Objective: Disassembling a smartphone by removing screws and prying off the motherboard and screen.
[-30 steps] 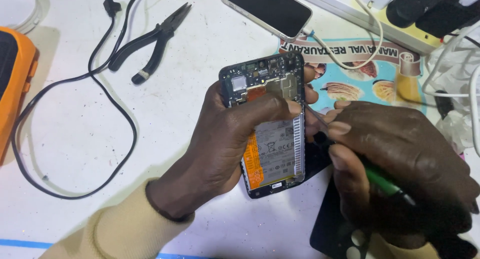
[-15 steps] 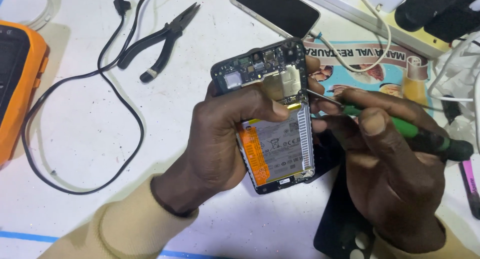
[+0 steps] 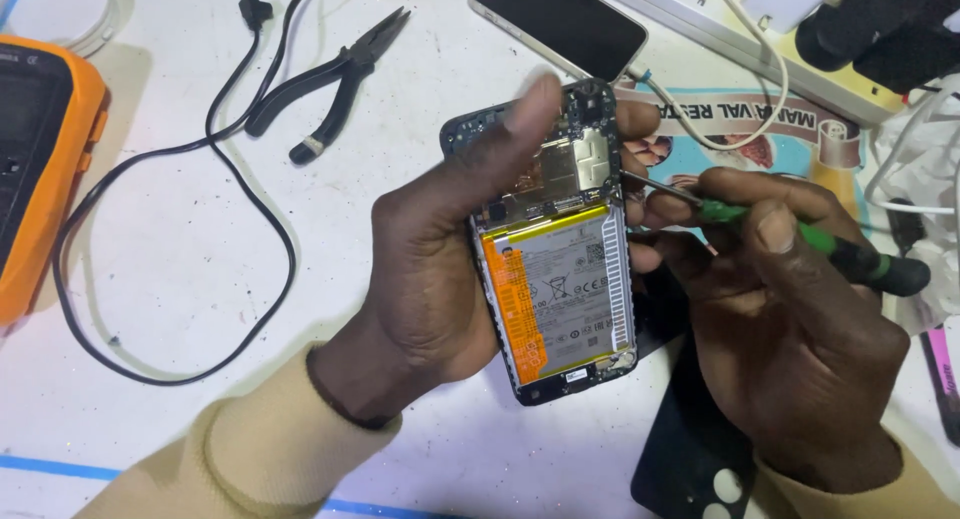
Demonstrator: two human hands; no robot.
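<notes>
Green screwdriver clamped in right hand, tip now at board; left hand grips opened phone, thumb lifted.

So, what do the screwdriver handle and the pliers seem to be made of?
Screwdriver: the handle looks like glossy green plastic with a black end, and the thin shaft like bare metal. Pliers: dark, matte metal jaws; the handles seem to have a black coating, probably rubber or plastic.

A big white table fills the view. It looks a bit dirty, with small dark specks on it. A thin blue stripe runs along its near edge. Bright light shines on the top. No walls, floor or windows can be seen.
</notes>
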